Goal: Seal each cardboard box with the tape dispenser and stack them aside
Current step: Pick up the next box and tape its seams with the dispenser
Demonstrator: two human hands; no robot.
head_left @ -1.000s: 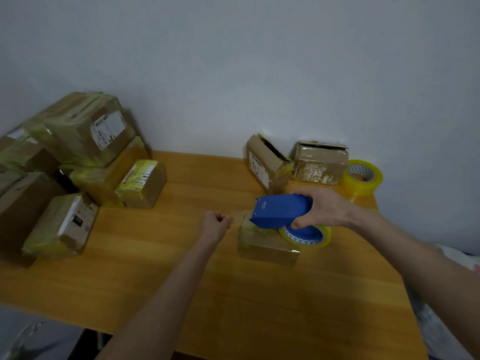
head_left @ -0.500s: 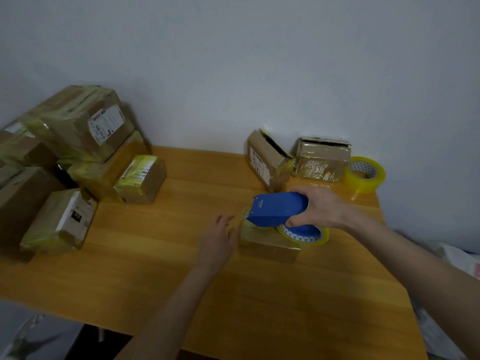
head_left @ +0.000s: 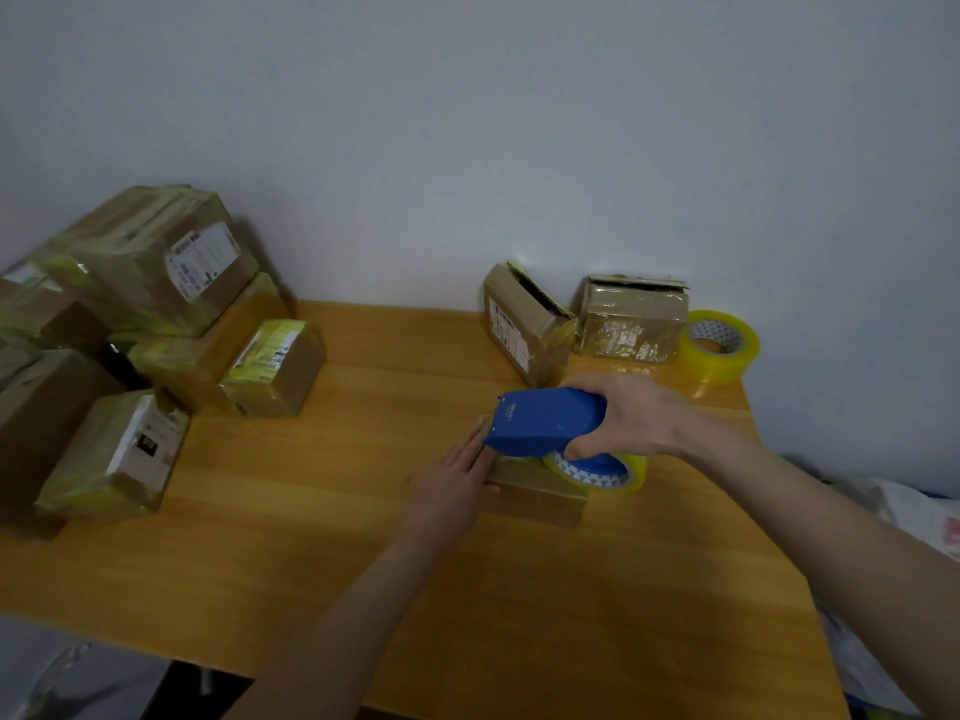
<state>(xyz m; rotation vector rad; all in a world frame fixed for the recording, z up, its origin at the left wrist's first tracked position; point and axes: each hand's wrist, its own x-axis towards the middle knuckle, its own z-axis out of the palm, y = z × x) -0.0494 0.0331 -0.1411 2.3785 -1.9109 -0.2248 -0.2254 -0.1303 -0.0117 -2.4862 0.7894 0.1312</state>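
Observation:
A small flat cardboard box [head_left: 535, 493] lies on the wooden table [head_left: 291, 522], right of centre. My right hand [head_left: 631, 415] grips the blue tape dispenser [head_left: 545, 420], which sits on top of the box with its yellow-edged tape roll [head_left: 597, 467] to the right. My left hand [head_left: 457, 475] lies flat with straight fingers against the box's left end. Two open boxes stand at the back: a tilted one [head_left: 522, 322] and a tape-wrapped one [head_left: 631, 319].
A pile of taped boxes [head_left: 150, 283] fills the table's left side, with one box [head_left: 114, 457] nearest the front. A spare yellow tape roll [head_left: 719, 345] stands at the back right corner. A wall is close behind. White bags [head_left: 904, 517] lie off the right edge.
My left hand, fisted to the left of the box a second ago, has opened and moved right onto the box's left end. The dispenser has stayed on top of the box.

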